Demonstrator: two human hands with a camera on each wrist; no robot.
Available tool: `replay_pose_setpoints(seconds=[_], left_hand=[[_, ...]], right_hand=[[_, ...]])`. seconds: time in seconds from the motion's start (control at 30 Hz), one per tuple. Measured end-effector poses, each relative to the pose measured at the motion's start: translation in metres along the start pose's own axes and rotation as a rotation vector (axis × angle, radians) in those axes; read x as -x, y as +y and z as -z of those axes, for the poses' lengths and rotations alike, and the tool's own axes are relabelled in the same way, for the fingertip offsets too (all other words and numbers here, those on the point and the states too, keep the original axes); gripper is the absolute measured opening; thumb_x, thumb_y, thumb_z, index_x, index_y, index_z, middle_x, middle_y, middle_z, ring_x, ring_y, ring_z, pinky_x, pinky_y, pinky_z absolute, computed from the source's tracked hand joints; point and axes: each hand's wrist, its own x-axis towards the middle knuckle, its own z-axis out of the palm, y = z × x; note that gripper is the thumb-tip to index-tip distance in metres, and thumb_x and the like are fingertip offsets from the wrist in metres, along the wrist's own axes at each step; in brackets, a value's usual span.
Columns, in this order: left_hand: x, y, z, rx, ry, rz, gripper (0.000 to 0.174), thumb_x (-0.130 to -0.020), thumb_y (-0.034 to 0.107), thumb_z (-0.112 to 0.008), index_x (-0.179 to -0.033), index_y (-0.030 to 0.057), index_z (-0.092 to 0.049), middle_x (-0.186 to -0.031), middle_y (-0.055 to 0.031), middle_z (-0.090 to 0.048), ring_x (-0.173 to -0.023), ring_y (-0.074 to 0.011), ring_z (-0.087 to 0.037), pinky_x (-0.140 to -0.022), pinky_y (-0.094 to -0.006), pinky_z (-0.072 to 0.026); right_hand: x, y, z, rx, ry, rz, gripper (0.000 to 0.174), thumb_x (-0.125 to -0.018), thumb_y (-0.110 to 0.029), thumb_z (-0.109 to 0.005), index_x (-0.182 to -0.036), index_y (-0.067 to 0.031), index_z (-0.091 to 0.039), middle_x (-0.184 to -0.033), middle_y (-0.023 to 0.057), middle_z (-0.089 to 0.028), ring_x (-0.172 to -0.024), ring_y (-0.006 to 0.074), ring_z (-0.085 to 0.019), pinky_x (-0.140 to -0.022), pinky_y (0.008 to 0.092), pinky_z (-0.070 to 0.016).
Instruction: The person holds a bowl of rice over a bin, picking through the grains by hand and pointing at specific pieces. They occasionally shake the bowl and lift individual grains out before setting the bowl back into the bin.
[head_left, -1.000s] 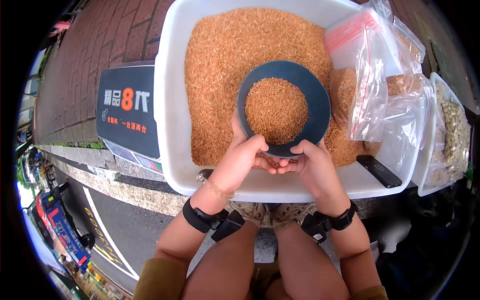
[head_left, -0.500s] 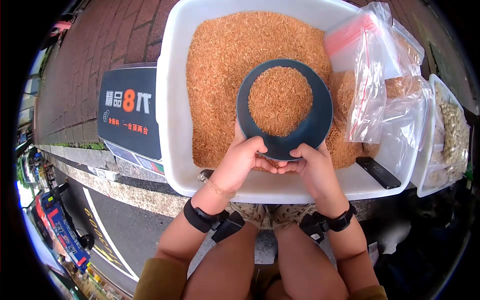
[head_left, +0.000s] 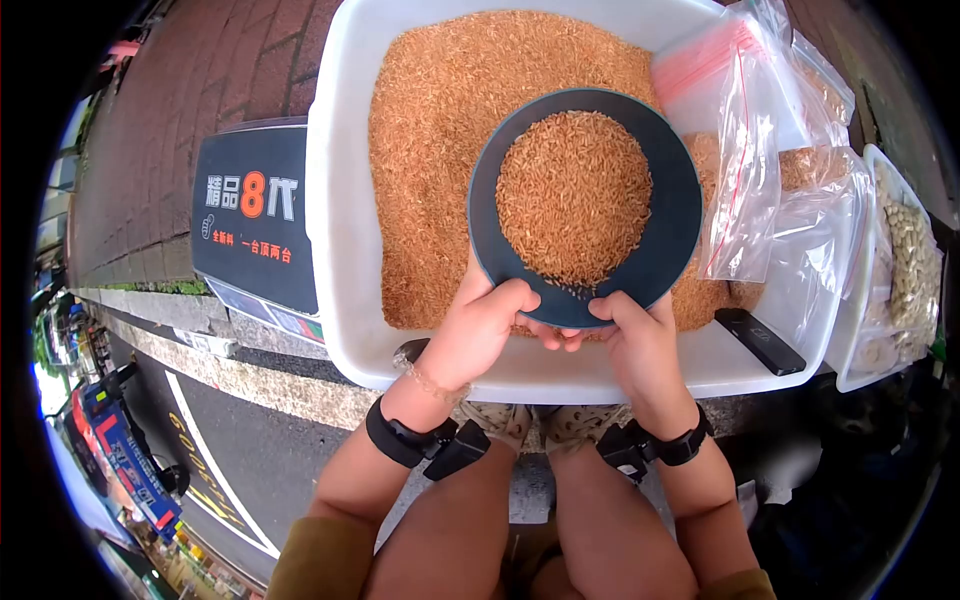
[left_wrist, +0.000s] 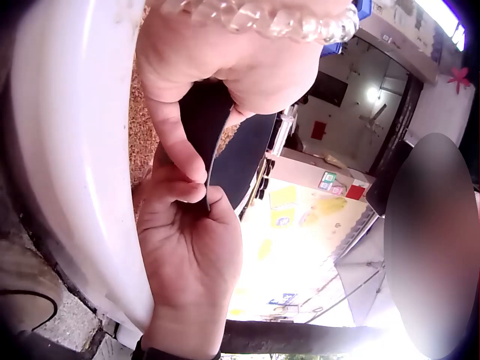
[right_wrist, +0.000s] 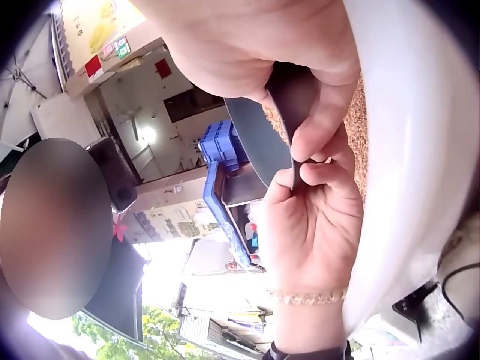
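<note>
A round dark bowl (head_left: 672, 215) is held above the white tub by both hands. Reddish-brown grains (head_left: 573, 190) lie heaped inside it, with a few loose ones near its lower rim. The left hand (head_left: 478, 325) grips the rim at lower left, thumb on top and fingers underneath. At lower right the right hand (head_left: 638, 345) pinches the rim the same way. Their fingertips come close together under the bowl. Both wrist views show the bowl's edge (left_wrist: 212, 150) between thumbs and fingers. The bowl's underside is mostly hidden.
The white tub (head_left: 345, 200) holds a broad bed of grains (head_left: 430, 120). Clear plastic bags (head_left: 742, 190) and a black device (head_left: 760, 341) lie at its right. A dark box with printed lettering (head_left: 250, 245) stands on the left. Another white container (head_left: 860, 330) is at far right.
The bowl has risen toward the head camera and looks larger, with both hands still gripping it. The grains inside have shifted and spread, some slipping toward the near rim.
</note>
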Motion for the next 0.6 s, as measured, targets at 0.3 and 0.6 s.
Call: replay_pose_setpoints(seconds=[0.3, 0.6], left_hand=[[0.003, 0.004, -0.002, 0.044, -0.011, 0.02, 0.047, -0.074, 0.0, -0.038, -0.119, 0.001, -0.024, -0.092, -0.0152, -0.055, -0.07, -0.0219, -0.058, -0.054, -0.0301, -0.0502], [0.005, 0.003, -0.003, 0.078, -0.078, -0.095, 0.045, -0.075, -0.003, -0.039, -0.118, 0.0004, -0.026, -0.087, -0.0153, -0.056, -0.067, -0.0228, -0.058, -0.058, -0.0299, -0.0494]], right_hand=[[0.002, 0.006, 0.002, 0.036, 0.013, 0.107, 0.038, -0.07, 0.004, -0.041, -0.108, 0.002, -0.039, -0.091, 0.0169, -0.056, -0.071, 0.0272, -0.059, -0.052, 0.0354, -0.0493], [0.005, -0.006, -0.008, -0.077, -0.054, 0.114, 0.034, -0.069, 0.004, -0.035, -0.103, 0.0058, -0.036, -0.081, 0.0218, -0.056, -0.061, 0.0296, -0.058, -0.053, 0.0337, -0.0491]])
